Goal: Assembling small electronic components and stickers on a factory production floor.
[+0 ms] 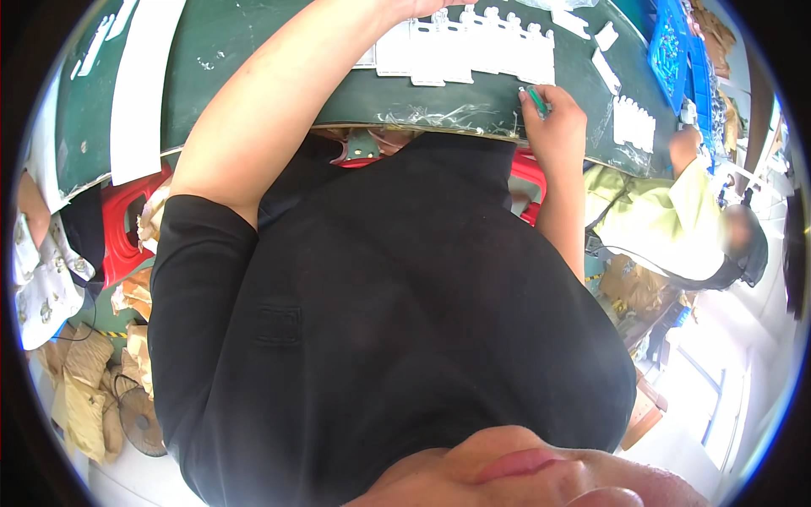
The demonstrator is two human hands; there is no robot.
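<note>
On the green table stands a row of white plastic parts (465, 55), side by side, with small knobs along their far edge. My left arm reaches across the table to the far side of this row. Only a bit of my left hand (414, 7) shows at the top edge of the view, so its grip is hidden. At the near right end of the row, close to the table's front edge, my right hand (559, 122) is closed around a small green object (538, 100) with a pale tip. Its exact kind is not clear.
Loose white pieces (606, 72) and another white cluster (634, 125) lie to the right. Beyond them is a blue tray (667, 59) of small parts. A long white strip (145, 84) crosses the table's left. A co-worker (667, 211) sits at right; another person's arm (34, 207) shows at left.
</note>
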